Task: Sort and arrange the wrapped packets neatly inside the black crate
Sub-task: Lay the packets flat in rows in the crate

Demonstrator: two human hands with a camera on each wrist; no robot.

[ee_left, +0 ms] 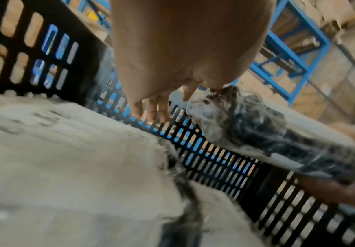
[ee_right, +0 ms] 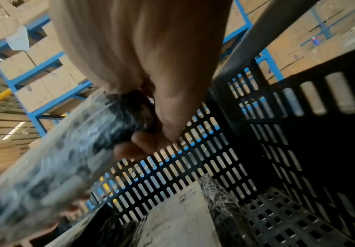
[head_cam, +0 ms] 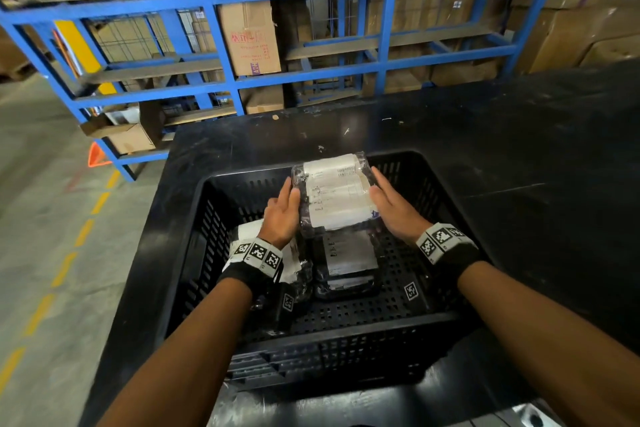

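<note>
Above the black crate (head_cam: 346, 324) I hold a plastic-wrapped packet (head_cam: 334, 194) with white labels, tilted between both hands. My right hand (head_cam: 389, 206) grips its right edge; the right wrist view shows the fingers (ee_right: 134, 148) curled under the packet (ee_right: 45, 167). My left hand (head_cam: 282, 208) lies with straight fingers along its left edge. In the left wrist view the fingers (ee_left: 151, 108) hang free and only the thumb meets the packet (ee_left: 267, 137). Inside the crate lie a dark packet (head_cam: 349, 258) and a whiter one (head_cam: 247, 232), partly hidden by my left wrist.
The crate stands on a black table (head_cam: 485, 149). Behind it is blue racking (head_cam: 311, 80) full of cardboard boxes. To the left is concrete floor with a dashed yellow line (head_cam: 69, 253) and an orange cone (head_cam: 97, 154). The crate's right floor (ee_right: 288, 217) is bare.
</note>
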